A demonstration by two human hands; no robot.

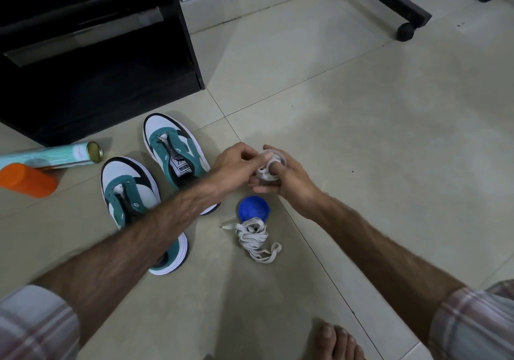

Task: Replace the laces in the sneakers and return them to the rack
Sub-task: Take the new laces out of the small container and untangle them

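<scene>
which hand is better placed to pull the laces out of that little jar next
Left, probably. The right hand wraps the small clear jar, holding it steady, while the left hand already pinches the white lace at its mouth, so it can draw it out.

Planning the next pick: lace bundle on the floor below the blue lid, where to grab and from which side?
Take the lace bundle at its thick knotted middle, coming straight down from above. It lies flat on the tile floor, so no side gap exists. The loose loop trailing toward the viewer would probably just unravel if pulled. Keep the pinch clear of the blue lid, which touches its far edge.
</scene>
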